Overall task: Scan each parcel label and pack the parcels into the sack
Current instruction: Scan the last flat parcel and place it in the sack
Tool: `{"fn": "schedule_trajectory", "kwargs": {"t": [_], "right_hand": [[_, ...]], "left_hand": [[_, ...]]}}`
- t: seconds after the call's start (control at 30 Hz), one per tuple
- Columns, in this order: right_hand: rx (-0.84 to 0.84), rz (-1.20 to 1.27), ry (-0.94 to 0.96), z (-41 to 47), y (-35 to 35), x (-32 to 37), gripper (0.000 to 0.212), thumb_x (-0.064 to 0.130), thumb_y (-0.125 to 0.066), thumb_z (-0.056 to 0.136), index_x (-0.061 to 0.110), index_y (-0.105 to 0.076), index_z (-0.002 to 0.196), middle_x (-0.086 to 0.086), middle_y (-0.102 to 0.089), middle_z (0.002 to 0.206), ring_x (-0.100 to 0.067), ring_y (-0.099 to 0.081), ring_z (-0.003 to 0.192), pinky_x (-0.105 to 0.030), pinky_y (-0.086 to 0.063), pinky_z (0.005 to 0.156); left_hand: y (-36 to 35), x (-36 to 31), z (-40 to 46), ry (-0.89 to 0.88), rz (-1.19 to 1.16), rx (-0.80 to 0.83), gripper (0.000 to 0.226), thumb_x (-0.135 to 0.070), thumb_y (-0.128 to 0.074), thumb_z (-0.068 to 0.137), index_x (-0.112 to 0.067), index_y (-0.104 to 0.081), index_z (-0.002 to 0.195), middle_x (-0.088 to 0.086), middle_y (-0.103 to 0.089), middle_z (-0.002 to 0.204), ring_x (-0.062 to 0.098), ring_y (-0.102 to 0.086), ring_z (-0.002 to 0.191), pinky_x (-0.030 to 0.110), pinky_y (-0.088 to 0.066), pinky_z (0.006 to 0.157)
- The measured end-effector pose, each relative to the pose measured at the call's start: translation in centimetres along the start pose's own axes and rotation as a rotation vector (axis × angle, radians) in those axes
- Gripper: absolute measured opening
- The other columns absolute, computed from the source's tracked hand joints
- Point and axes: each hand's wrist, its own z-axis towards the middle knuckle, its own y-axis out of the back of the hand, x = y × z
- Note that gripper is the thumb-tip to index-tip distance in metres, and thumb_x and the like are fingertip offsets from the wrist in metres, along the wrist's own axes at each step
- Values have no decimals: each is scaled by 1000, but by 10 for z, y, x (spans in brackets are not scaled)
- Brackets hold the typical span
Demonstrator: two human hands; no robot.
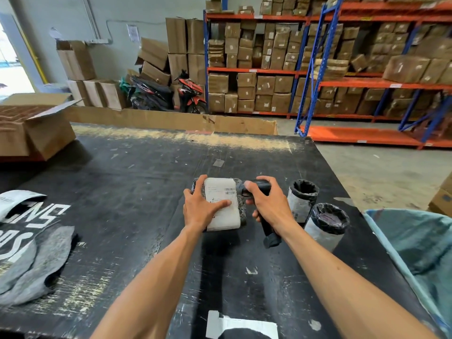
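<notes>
A dark wrapped parcel with a white label lies on the black table. My left hand presses on it, fingers spread over the label and its left end. My right hand grips a black handheld scanner, whose head points left at the label's barcode from a few centimetres away. Two upright cylindrical parcels stand just right of the scanner: one farther back and one nearer, both with black plastic tops. The teal sack hangs open at the table's right edge.
Grey mailer bags lie at the table's left. An open cardboard box sits at the far left corner. A white label lies near the front edge. Shelves of boxes and parked motorbikes stand beyond.
</notes>
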Motion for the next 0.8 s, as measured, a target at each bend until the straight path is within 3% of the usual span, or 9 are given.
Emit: {"fn": "schedule_trajectory", "kwargs": {"t": [0.2,0.57,0.7,0.8], "right_hand": [[-13,-10,-17,-1,4,1,51,62,-72,84,37,-54,125,-6,-78,80,-18,-65,48,-29,-54,46],[6,-20,-41,-4,8,-3,63,64,-75,77,37,-51,128,-3,-79,92,-18,-68,51,-29,-55,48],[37,-96,-123,-3,15,-18,60,40,-77,78,32,-47,129,-6,-75,99,-17,-70,51,-31,-58,50],[23,-148,-222,-9,23,-40,49,22,-73,86,21,-46,127,-13,-71,102,-27,-77,56,-45,-67,57]], "left_hand": [[0,-4,-1,-3,7,12,100,-72,-87,50,-61,-37,136,1,-43,112,29,-62,92,48,-56,90],[-3,-7,-5,12,-9,18,101,-73,-85,49,-59,-36,136,0,-43,112,26,-57,90,44,-54,89],[-5,-6,-6,70,-51,-22,98,-69,-88,51,-58,-37,134,2,-44,111,25,-56,88,39,-51,84],[-7,-6,-7,150,-132,-73,96,-65,-91,51,-57,-39,132,3,-45,114,20,-52,84,36,-48,83]]}}
